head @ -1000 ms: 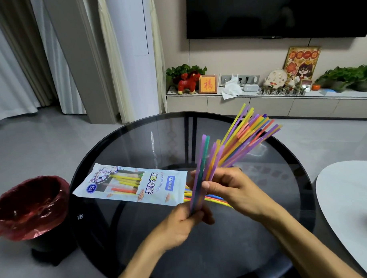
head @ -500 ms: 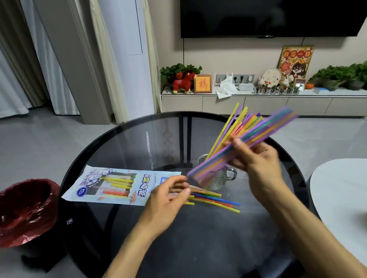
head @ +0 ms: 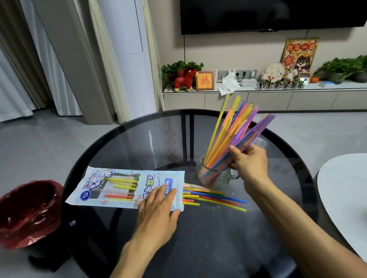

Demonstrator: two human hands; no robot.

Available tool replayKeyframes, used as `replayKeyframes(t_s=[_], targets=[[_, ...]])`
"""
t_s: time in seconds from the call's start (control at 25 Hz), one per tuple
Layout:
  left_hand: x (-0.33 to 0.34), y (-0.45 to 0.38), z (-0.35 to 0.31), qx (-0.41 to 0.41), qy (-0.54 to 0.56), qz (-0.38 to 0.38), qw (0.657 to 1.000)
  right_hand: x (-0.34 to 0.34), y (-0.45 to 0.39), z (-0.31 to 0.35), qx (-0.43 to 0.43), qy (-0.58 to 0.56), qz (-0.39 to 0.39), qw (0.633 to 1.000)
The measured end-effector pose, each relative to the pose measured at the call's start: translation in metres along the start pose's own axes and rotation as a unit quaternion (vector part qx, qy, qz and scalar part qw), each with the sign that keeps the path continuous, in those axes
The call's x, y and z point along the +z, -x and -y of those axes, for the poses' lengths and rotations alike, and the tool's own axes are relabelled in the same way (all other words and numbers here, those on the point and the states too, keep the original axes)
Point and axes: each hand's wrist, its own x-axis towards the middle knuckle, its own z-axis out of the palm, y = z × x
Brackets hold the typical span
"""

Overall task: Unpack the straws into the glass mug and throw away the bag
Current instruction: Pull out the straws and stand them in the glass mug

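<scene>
Right hand (head: 249, 163) is gripping straws (head: 230, 135) in the mug (head: 216, 177) (mid-table); left hand (head: 158, 206), flat, is pressing the bag (head: 117, 187) by the table (head: 203, 252) edge.

Grey floor (head: 43, 148), wall-mounted TV (head: 273, 8), low sideboard (head: 260, 99), white curtains (head: 3, 82)

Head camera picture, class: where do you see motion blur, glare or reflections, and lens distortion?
Head view: motion blur smears the upper ends of the straws above the right hand; the left hand and bag look sharp. Head view: pale glare streaks and reflections sit on the glass table. Head view: wide-angle distortion tilts the curtains and wall panels at the left.
</scene>
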Motion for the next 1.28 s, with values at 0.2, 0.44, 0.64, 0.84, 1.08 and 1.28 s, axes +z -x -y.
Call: replayKeyframes(t_s=[0.2, 0.44, 0.64, 0.84, 1.08, 1.28], targets=[[-0.004, 0.003, -0.002, 0.004, -0.007, -0.005, 1.000, -0.026, 0.005, 0.009, -0.020, 0.316, 0.073, 0.946], [-0.005, 0.005, -0.005, 0.013, -0.008, 0.000, 1.000, -0.021, 0.055, 0.010, -0.177, 0.424, 0.294, 0.838], [-0.004, 0.011, -0.003, 0.019, -0.006, 0.000, 1.000, 0.018, 0.081, -0.030, -0.274, 0.578, 0.256, 0.725], [-0.002, 0.014, -0.002, 0.026, -0.007, -0.002, 1.000, 0.022, 0.081, -0.029, -0.320, 0.628, 0.260, 0.660], [-0.002, 0.012, -0.003, 0.027, -0.002, -0.006, 1.000, 0.023, 0.082, -0.025, -0.307, 0.614, 0.262, 0.679], [-0.001, 0.011, -0.001, 0.025, -0.003, -0.009, 1.000, 0.006, 0.065, -0.011, -0.288, 0.632, 0.253, 0.674]])
